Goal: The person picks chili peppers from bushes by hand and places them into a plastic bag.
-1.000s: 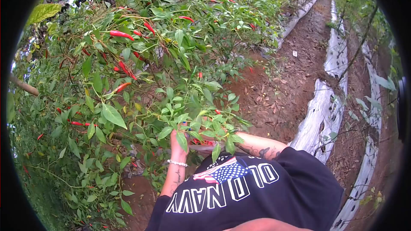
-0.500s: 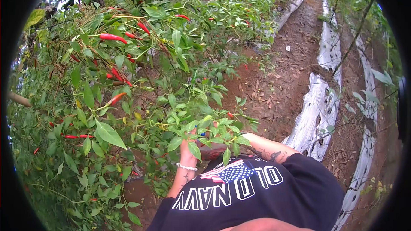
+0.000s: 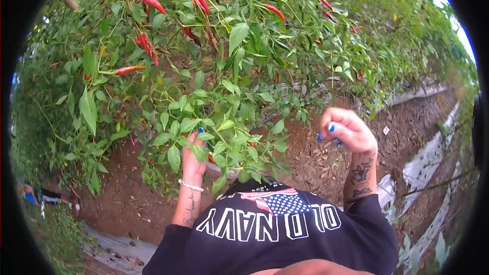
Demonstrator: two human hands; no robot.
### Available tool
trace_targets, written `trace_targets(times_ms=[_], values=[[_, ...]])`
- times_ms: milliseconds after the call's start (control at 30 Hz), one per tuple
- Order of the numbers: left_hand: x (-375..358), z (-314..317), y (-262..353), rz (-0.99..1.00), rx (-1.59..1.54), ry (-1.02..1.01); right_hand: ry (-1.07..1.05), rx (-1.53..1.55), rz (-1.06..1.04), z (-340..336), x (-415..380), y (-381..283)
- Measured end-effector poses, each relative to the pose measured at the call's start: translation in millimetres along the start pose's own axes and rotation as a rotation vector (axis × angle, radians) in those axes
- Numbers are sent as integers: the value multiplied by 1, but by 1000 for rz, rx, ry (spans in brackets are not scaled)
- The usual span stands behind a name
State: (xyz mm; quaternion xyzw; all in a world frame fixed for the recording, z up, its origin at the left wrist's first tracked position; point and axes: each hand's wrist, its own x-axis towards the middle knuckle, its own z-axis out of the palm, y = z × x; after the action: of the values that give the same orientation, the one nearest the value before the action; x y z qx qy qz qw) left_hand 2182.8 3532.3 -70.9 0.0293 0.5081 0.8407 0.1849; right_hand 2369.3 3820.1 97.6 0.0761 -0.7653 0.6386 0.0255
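Note:
My left hand (image 3: pixel 192 159) reaches up into the leaves of a chili plant (image 3: pixel 224 97), with a white bead bracelet on the wrist. Leaves cover most of its fingers. It seems to grip the grey rim of a container (image 3: pixel 225 172) pressed against my chest, and a bit of red chili (image 3: pixel 211 159) shows beside it. My right hand (image 3: pixel 347 130) is raised to the right, clear of the foliage. Its fingers, with blue nails, are curled shut and nothing is visible in them. Ripe red chilies (image 3: pixel 151 1) hang high on the branches.
Bare red-brown soil (image 3: pixel 127 203) lies under the plants. Strips of silver plastic mulch (image 3: pixel 433 153) run along the beds at the right and at the lower left. More chili bushes fill the back. Something blue and dark (image 3: pixel 35 193) lies at the left edge.
My right hand has come out of the leaves near the container and lifted to the right. The view has swung, so the path now sits at the far right.

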Motion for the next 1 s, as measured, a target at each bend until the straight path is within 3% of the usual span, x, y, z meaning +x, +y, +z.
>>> trace_targets(times_ms=[67, 133, 233, 300, 400, 500, 533, 1000], values=[[-2, -8, -8, 48, -18, 15, 147, 57, -253, -32, 23, -22], [-11, -3, -14, 138, -1, 139, 235, -81, -369, -53, 52, -44], [-45, 24, -3, 181, 6, 341, 192, -90, -356, -59, 100, -60], [-57, 15, 0, 193, -58, 362, 327, -479, -440, -50, 125, -66], [-80, 34, 6, 200, -48, 374, 489, -802, -764, -49, 162, -52], [-98, 54, 14, 182, 17, 333, 609, -1026, -812, -45, 189, -40], [-103, 57, 15, 164, 76, 302, 598, -1039, -699, -43, 193, -40], [-132, 69, 64, 12, 158, -174, 701, -1131, -455, -38, 235, -45]])
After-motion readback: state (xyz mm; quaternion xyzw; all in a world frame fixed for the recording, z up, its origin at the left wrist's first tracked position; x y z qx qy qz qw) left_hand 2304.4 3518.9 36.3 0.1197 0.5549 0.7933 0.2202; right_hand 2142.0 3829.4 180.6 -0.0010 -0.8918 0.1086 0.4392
